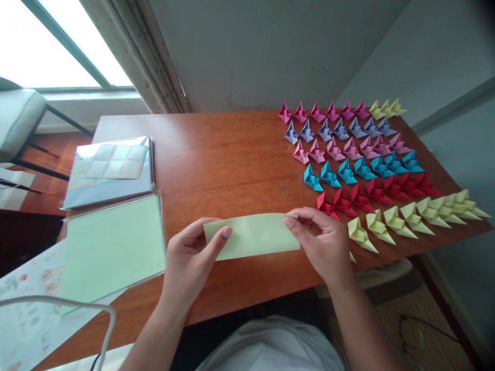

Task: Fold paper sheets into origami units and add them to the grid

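Wooden table [232, 154]: I see the folded green strip [253, 236], long axis three-to-nine o'clock, pinched by left hand [189, 260] and right hand [323, 242] at opposite ends.

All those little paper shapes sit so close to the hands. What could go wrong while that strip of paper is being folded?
The right hand works right beside the nearest red and yellow paper shapes, so a careless move could knock those rows out of line. The yellow shapes lie near the table edge and might slide off. The left hand pinches the folded strip in the air, so a crease may come out crooked.
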A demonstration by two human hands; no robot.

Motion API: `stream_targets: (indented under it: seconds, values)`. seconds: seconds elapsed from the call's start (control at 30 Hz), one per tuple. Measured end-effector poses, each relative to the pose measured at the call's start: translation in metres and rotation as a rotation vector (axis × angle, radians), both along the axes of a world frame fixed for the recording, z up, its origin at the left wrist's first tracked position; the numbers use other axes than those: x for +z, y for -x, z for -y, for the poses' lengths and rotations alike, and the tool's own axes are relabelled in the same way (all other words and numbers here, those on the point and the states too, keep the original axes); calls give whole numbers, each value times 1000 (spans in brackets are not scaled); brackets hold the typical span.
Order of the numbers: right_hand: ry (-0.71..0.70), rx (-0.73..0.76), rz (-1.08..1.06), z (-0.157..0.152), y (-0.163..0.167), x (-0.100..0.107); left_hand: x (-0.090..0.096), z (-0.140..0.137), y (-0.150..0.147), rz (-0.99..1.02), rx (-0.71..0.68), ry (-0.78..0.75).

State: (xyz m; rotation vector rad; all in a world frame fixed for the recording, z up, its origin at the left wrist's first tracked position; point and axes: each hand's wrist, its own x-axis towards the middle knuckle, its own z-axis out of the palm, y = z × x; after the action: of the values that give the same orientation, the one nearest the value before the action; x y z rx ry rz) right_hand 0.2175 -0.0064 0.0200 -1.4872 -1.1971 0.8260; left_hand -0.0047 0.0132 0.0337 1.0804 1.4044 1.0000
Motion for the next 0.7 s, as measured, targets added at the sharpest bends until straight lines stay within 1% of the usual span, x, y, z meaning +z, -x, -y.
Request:
stream_targets:
  seconds: [0.17, 0.3, 0.5, 0.7]
  values:
    - [53, 61, -37, 0, -5, 4, -6, -1, 5, -52, 2, 3]
    - [47, 36, -25, 1, -8, 10, -10, -1, 6, -53, 19, 24]
    - [69, 52, 16, 2, -7, 20, -7, -1, 3, -73, 74, 47]
    - [72, 37, 25, 2, -6, 21, -6, -1, 3, -98, 88, 40]
